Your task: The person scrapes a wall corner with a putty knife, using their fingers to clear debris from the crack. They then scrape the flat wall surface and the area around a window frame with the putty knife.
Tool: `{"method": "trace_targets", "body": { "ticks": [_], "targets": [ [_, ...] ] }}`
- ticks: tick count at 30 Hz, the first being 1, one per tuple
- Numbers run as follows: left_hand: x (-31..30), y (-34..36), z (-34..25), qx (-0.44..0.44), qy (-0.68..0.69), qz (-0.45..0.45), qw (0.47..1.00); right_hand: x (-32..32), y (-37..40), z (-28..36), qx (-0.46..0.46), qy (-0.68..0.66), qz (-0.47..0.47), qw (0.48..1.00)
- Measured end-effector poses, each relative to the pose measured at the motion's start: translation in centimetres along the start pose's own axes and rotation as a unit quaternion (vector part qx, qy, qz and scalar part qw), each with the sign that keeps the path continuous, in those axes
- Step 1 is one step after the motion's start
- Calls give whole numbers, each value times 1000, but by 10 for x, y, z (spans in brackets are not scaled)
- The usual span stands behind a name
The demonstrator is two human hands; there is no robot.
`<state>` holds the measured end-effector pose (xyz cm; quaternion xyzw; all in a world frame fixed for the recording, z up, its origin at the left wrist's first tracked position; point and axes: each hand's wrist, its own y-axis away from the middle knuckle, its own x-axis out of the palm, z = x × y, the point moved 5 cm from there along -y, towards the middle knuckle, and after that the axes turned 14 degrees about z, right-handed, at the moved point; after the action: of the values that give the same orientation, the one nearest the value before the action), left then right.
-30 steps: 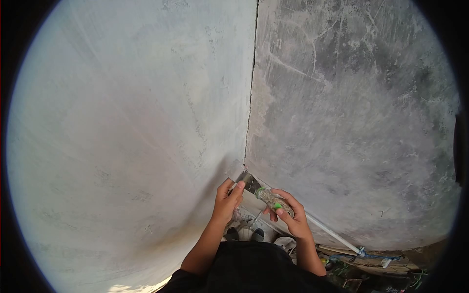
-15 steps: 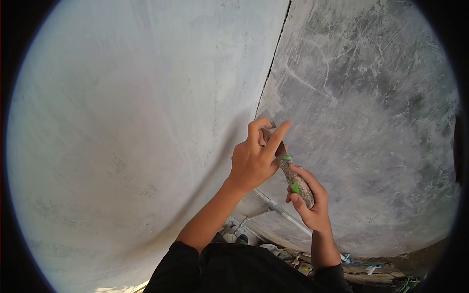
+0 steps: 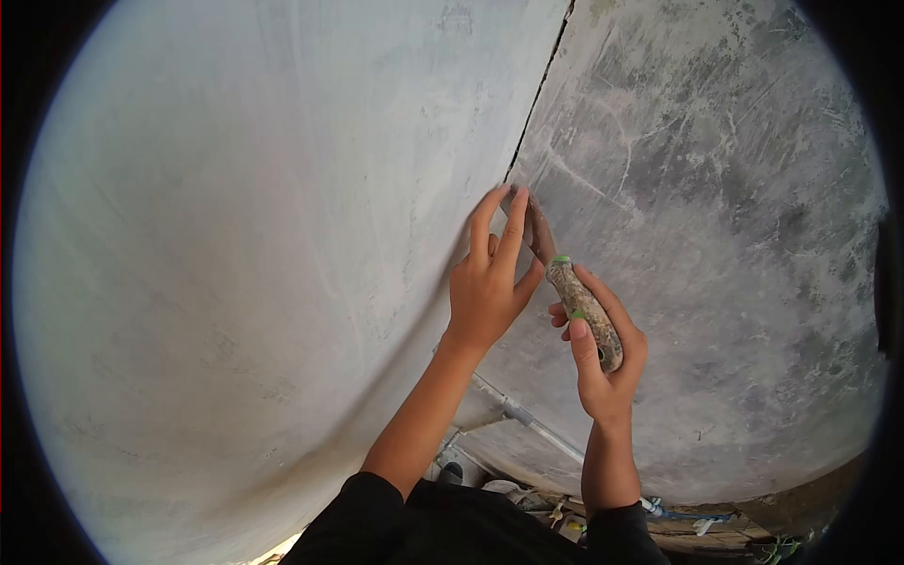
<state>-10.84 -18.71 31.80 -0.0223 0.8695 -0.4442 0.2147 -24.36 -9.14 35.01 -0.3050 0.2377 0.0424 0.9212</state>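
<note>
My right hand (image 3: 612, 377) is wrapped round the worn, speckled handle of a putty knife (image 3: 586, 306) with green bits on it. The knife slants up and left, and its blade reaches the corner where two walls meet. Beside the blade is my left hand (image 3: 488, 282), its index and middle fingers stretched up to the corner and the thumb apart. Those fingertips are at the blade's tip and partly cover it. Just above them, a dark narrow gap (image 3: 539, 89) runs up the corner.
A smooth pale wall (image 3: 235, 235) stands on the left, and a rough, blotchy grey wall (image 3: 734, 282) on the right. A light pipe (image 3: 541, 426) runs low along the right wall. Near the floor lie assorted clutter and a blue cord (image 3: 692, 515).
Both hands and the putty knife have moved up along the corner. My left index and middle fingers are straighter now, and the blade is turned more edge-on to me.
</note>
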Motion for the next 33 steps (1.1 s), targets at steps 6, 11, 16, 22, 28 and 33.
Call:
{"method": "trace_targets", "body": {
  "ticks": [6,11,16,22,28,33],
  "targets": [
    [-3,-5,-2,12,-53,-4,999,0,-8,2,-9,56,-7,998],
    [-8,-12,-3,24,-71,-34,997,-1,-11,5,11,44,-11,999],
    [-10,-16,-2,39,-72,-54,995,-3,-13,7,8,46,-11,999],
    [-6,-14,-3,40,-63,-51,996,-4,-9,17,19,107,16,994],
    [-6,-15,-2,51,-61,-57,995,-4,-12,19,29,127,28,991],
    [-5,-16,-1,38,-67,-71,995,-6,-21,21,28,126,38,991]
  ]
}}
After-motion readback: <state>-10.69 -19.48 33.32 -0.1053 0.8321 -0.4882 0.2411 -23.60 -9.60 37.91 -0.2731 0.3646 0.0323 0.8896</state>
